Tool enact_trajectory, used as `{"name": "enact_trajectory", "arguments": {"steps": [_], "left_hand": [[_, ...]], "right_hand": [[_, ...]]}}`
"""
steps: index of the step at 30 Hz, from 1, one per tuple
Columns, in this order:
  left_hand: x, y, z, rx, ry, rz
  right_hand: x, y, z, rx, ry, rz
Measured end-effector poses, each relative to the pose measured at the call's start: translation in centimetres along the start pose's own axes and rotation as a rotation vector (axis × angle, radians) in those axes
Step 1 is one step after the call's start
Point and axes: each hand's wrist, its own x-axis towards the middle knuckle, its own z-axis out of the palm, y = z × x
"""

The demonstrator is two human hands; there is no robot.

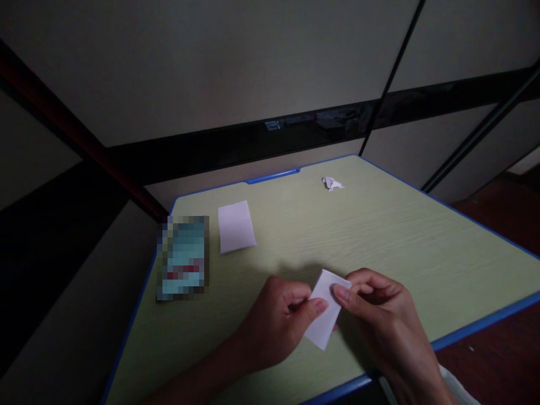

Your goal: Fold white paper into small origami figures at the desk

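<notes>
Between my two hands is a small folded piece of white paper (324, 326), held up over the near part of the table. My left hand (280, 320) pinches its left edge, thumb lying on top and fingers curled behind. On the upper right side, my right hand (382, 315) grips the same paper with its thumb pressed on the face; the other fingers are mostly hidden behind it. The paper is a narrow rectangle, tilted, with its top leaning to the right.
The pale table (379, 236) has a blue rim. A white paper sheet (236, 226) lies left of centre, beside a blurred-out teal item (184, 253). Near the far edge sits a small folded paper figure (332, 183). Behind the table stand cabinet panels (236, 67) with a dark band.
</notes>
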Motion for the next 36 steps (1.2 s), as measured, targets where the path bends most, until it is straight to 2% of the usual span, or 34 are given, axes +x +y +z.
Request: {"name": "enact_trajectory", "arguments": {"steps": [7,11,17,25,30,33,36], "left_hand": [[-0.1,0.3,0.0,-0.038,-0.027,-0.014],[0.2,-0.2,-0.1,-0.148,-0.045,-0.017],[0.7,-0.6,0.0,-0.179,0.122,0.014],[0.3,-0.5,0.4,-0.087,0.220,0.061],[0.1,-0.7,0.2,-0.064,0.290,0.111],[-0.1,-0.8,0.2,-0.105,0.237,0.126],[-0.1,-0.8,0.3,-0.183,0.166,0.141]], "right_hand": [[0.2,-0.3,0.1,-0.076,0.027,-0.077],[0.1,0.0,0.1,-0.096,-0.031,-0.126],[-0.2,0.6,0.5,-0.287,-0.143,-0.205],[-0.6,1.3,1.4,-0.561,-0.104,-0.261],[-0.8,1.0,1.6,-0.458,-0.230,-0.166],[-0.9,0.4,1.6,-0.373,-0.281,-0.130],[-0.8,0.4,1.8,-0.325,-0.258,-0.120]]}}
